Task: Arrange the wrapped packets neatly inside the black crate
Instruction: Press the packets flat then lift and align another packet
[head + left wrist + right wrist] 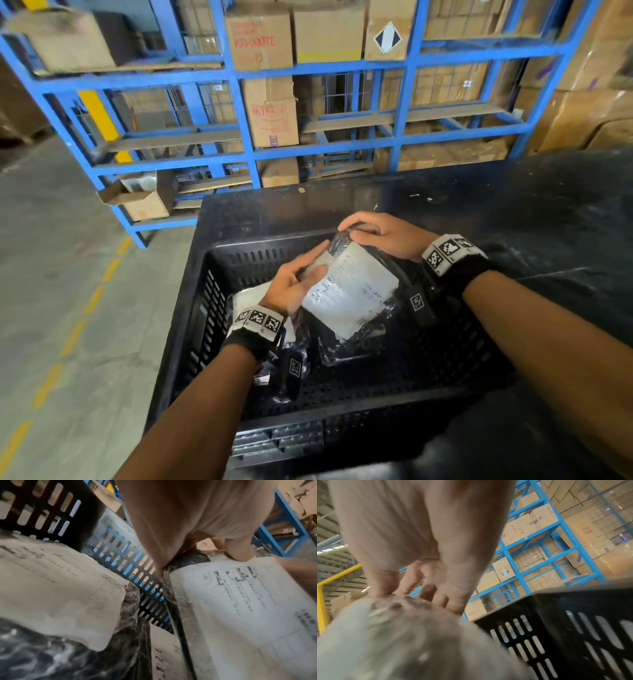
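A black slotted crate (219, 308) stands on a dark table. Both hands hold one wrapped packet (349, 291), black plastic with a white printed label, tilted above the crate's middle. My left hand (301, 274) grips its left edge, thumb on the label. My right hand (373, 229) curls over its far top end. In the left wrist view the held packet (240, 608) fills the right side, and another labelled packet (56, 595) lies at the left. Another packet (250, 294) lies under my left wrist. In the right wrist view my fingers (436, 595) press the blurred packet top (399, 635).
A blue metal rack (246, 113) with cardboard boxes stands behind the table. The dark tabletop (531, 212) stretches to the right of the crate. Concrete floor with a dashed yellow line (72, 339) lies to the left. An open carton (140, 198) sits on the rack's low shelf.
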